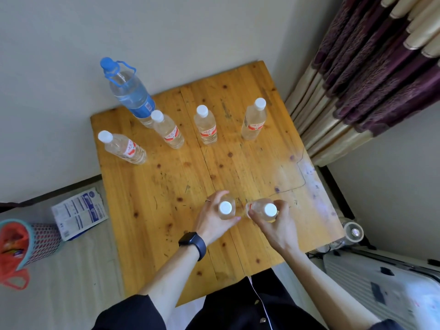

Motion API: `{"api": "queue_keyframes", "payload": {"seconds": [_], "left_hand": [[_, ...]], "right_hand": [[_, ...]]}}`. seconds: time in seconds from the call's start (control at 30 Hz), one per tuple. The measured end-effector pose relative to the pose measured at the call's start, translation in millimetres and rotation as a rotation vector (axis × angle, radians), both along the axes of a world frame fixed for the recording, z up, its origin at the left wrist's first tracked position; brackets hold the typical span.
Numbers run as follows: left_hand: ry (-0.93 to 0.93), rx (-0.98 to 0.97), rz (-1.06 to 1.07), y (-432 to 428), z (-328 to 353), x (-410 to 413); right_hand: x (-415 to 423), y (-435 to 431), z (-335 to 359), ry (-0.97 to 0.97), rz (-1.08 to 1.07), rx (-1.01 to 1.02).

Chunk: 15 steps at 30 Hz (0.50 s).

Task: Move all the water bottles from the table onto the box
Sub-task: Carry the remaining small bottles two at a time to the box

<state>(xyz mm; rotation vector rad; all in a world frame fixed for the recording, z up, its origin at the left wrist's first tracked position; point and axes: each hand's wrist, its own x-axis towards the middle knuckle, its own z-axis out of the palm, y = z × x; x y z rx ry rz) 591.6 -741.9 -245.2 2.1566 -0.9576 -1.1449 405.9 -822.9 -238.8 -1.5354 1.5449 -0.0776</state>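
On the wooden table [166, 210] my left hand [212, 217] grips a small clear bottle with a white cap [225, 207]. My right hand [278, 225] grips a second small white-capped bottle [270, 209] right beside it. Both stand near the table's front middle. Farther back stand several more small bottles with red labels: one at the left [123, 147], one left of centre [167, 129], one in the middle [205, 126] and one at the right [254, 120]. A large bottle with a blue cap and handle [128, 91] stands at the back left. No box is plainly in view.
A wall runs behind the table and a purple and cream curtain [371, 67] hangs at the right. A white suitcase [381, 282] lies at the lower right. On the floor at the left are a printed packet [79, 213] and a mesh basket [26, 244] with an orange bag.
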Motion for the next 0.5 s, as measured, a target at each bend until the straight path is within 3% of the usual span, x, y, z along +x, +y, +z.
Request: {"api": "queue_keyframes", "payload": {"seconds": [0.3,0.5], "left_hand": [[-0.078,0.017,-0.023,-1.8,-4.1,4.7],[-0.131,0.055,-0.138,-3.7,-4.0,9.7]], "right_hand": [[13.0,-0.3,-0.7,-0.11,0.083,-0.006],[22.2,13.0,-2.3,-0.042,-0.087,-0.063]]}}
